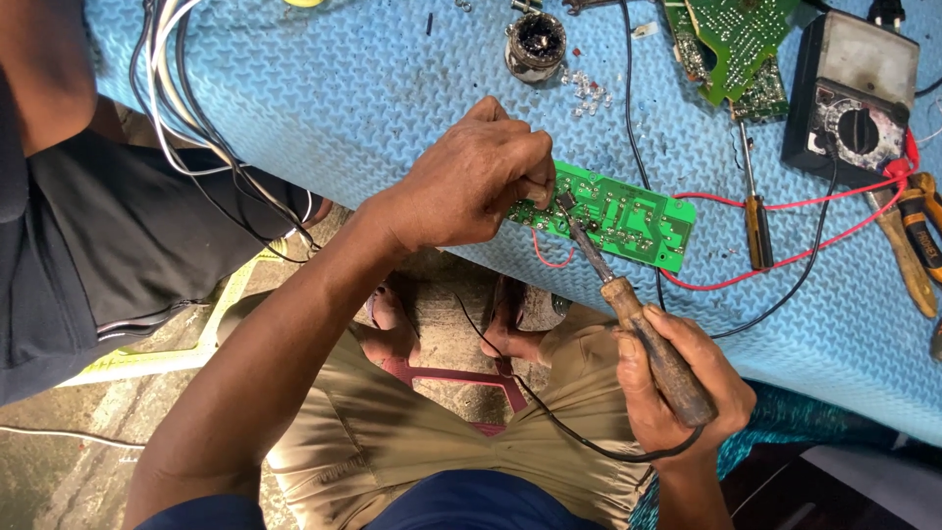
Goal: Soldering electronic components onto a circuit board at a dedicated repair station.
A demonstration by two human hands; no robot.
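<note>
A table [324, 88] covered with a blue, wave-textured foam mat fills the upper part of the view; its near edge runs above the person's knees. At its upper right corner sits a black analogue multimeter [852, 93] with a round selector dial, and red and black leads run from it across the mat. Left of the meter lie green printed circuit boards [731, 39], overlapping. The long green rectangular circuit board [628, 218] lies solder side up at the table's near edge. The left hand [469, 182] is curled over the board's left end, fingers pinched on something small there, probably a component, though the knuckles hide it. The right hand [677, 378] is wrapped around the brown wooden handle of a soldering iron [628, 314], whose dark metal tip touches the board just beside the left fingers; a black cord loops from the handle's end. A brown-handled screwdriver [758, 221] lies just right of the board. Yellow-handled pliers [917, 231] rest at the right edge. A small round metal tin [536, 44] with dark contents stands near the top, clear beads scattered beside it.
</note>
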